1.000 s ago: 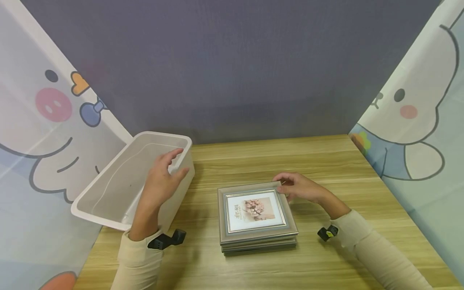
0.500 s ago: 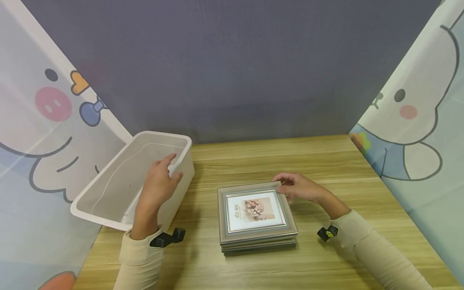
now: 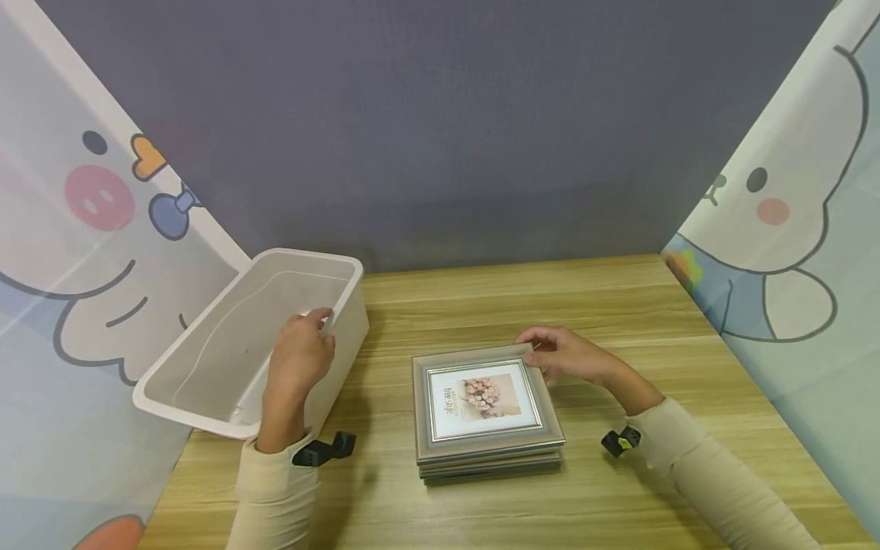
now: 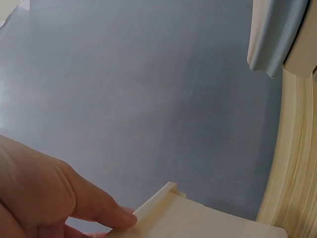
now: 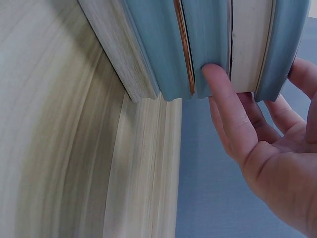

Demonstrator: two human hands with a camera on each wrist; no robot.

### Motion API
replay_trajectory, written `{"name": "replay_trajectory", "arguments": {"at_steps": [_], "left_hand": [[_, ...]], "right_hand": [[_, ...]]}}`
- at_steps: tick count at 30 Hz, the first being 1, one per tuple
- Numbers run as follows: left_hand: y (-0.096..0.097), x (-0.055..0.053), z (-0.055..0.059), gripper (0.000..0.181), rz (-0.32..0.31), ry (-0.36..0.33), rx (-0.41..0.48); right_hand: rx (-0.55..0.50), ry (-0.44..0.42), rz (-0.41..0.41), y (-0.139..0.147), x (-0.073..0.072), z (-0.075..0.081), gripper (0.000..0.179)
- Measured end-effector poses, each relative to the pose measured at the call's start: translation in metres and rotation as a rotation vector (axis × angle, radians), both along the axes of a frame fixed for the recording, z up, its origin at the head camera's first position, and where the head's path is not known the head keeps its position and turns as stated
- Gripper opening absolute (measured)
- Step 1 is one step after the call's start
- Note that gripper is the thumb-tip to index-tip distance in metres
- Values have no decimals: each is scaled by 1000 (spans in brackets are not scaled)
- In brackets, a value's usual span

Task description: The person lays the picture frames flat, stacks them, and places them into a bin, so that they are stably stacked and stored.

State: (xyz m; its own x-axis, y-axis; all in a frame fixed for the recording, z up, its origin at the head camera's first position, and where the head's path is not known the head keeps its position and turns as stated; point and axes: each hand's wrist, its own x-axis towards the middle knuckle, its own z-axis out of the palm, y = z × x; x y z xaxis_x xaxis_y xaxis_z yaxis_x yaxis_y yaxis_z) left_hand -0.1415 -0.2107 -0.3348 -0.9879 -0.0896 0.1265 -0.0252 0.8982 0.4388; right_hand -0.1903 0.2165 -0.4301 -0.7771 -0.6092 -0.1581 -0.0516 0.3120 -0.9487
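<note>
My left hand (image 3: pixel 299 357) grips the right rim of a white plastic storage bin (image 3: pixel 349 334), thumb outside and fingers over the edge. In the left wrist view, its thumb (image 4: pixel 106 210) lies against the bin's pale rim (image 4: pixel 198 215). A stack of several picture frames (image 3: pixel 421 405) lies flat on the table, the top one showing a pink bouquet print and a gold inner edge. At the stack's far right corner, my right hand (image 3: pixel 574 355) holds on with its thumb on top and fingers along the side. In the right wrist view, one fingertip (image 5: pixel 214 74) presses the grey-blue frame edges (image 5: pixel 208 39).
The wood-grain table (image 3: pixel 495 305) runs back to a dark grey wall panel (image 3: pixel 447 137). Cartoon-printed sheets (image 3: pixel 791 305) stand on both sides, the left one close beside the bin. A black camera strap sits on each wrist.
My left hand has come down from above the bin's right rim, and its spread fingers have closed on it. The right hand and the frames have stayed still.
</note>
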Motion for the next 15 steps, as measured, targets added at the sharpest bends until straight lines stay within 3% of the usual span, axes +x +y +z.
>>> {"name": "replay_trajectory", "arguments": {"at_steps": [15], "left_hand": [[-2,-3,-3,47,-19,28,-20]], "right_hand": [[-7,-7,-1,0,0,0,39]]}}
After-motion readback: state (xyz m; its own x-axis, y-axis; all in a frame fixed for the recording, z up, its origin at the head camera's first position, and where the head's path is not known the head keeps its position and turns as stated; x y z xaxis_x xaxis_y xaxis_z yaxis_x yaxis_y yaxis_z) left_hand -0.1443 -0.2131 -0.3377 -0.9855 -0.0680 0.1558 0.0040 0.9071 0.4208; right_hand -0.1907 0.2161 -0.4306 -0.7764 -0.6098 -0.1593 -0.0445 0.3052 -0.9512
